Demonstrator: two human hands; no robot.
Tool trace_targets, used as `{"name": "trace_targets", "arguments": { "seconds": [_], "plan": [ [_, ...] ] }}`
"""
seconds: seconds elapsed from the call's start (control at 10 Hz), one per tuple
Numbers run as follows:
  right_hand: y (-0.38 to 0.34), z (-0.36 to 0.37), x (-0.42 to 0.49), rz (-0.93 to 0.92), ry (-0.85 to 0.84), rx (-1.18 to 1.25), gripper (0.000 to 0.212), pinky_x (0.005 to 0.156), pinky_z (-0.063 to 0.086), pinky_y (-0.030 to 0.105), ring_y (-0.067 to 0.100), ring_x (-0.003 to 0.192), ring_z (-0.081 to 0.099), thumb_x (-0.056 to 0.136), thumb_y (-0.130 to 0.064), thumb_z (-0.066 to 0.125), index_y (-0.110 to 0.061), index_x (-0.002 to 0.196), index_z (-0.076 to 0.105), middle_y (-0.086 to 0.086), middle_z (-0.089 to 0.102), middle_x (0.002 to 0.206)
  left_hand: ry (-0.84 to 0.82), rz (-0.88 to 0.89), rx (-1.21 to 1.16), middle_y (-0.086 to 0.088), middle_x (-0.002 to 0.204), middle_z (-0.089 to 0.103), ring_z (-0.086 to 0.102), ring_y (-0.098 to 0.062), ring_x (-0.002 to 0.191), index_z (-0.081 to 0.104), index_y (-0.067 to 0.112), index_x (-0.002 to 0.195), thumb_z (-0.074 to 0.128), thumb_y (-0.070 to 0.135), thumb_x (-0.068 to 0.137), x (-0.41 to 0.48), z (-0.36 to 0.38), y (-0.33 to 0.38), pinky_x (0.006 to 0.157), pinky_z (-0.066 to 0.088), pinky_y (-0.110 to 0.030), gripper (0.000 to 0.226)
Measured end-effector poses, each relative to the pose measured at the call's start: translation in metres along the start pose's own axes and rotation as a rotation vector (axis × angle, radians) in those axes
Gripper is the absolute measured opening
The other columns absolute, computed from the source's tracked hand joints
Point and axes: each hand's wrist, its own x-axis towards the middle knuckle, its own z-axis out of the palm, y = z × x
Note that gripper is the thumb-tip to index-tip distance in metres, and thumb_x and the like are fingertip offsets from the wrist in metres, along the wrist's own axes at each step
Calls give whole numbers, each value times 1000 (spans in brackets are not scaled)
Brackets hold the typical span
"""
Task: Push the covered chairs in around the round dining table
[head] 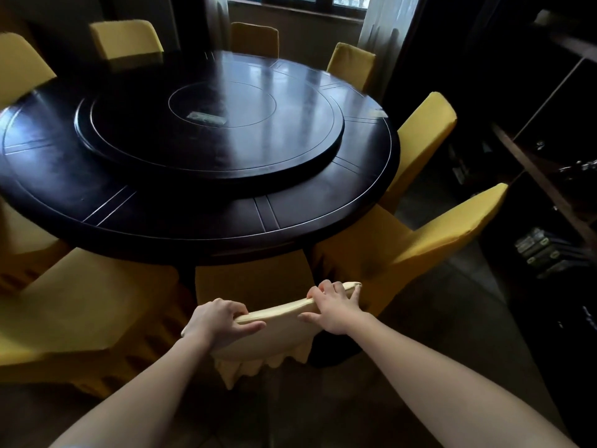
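Observation:
A dark round dining table (64, 182) with a raised turntable (210, 150) fills the middle of the view. Right in front of me stands a chair in a yellow cover (258, 279), its seat partly under the table's near edge. My left hand (219, 318) grips the left part of its top rail, fingers curled over the front. My right hand (336, 305) grips the right part of the same rail. Other yellow covered chairs ring the table, one at the near left (80, 312) and one at the near right (420, 240).
More covered chairs stand at the right (426, 130), the far right (352, 63), the back (255, 38), the back left (126, 40) and the left (19, 66). Dark shelving (549, 176) lines the right wall. A window with curtains (384, 24) lies behind the table.

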Motion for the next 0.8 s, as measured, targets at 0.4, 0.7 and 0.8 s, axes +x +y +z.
{"name": "trace_targets", "arguments": {
  "seconds": [0.4,0.7,0.8],
  "plan": [
    [-6,-5,3,25,26,16,58,109,-2,71,27,141,18,88,-64,44,-30,135,37,4,30,146,-101,-41,23,16,78,63,58,-3,70,68,36,93,38,85,70,8,-5,0,55,44,-21,62],
    [-3,-19,-1,-35,-68,0,55,106,7,71,27,139,25,93,-61,36,-30,138,40,3,39,144,-234,-195,67,6,108,67,62,-14,97,55,31,121,36,73,83,-4,-13,19,86,51,-33,61],
    [-3,-42,0,-131,-93,40,54,111,9,62,27,142,23,96,-55,36,-29,143,36,2,34,151,-196,-231,-64,-3,147,43,43,-22,132,20,24,148,42,62,89,-2,-28,36,111,32,-43,73]
  ]
}}
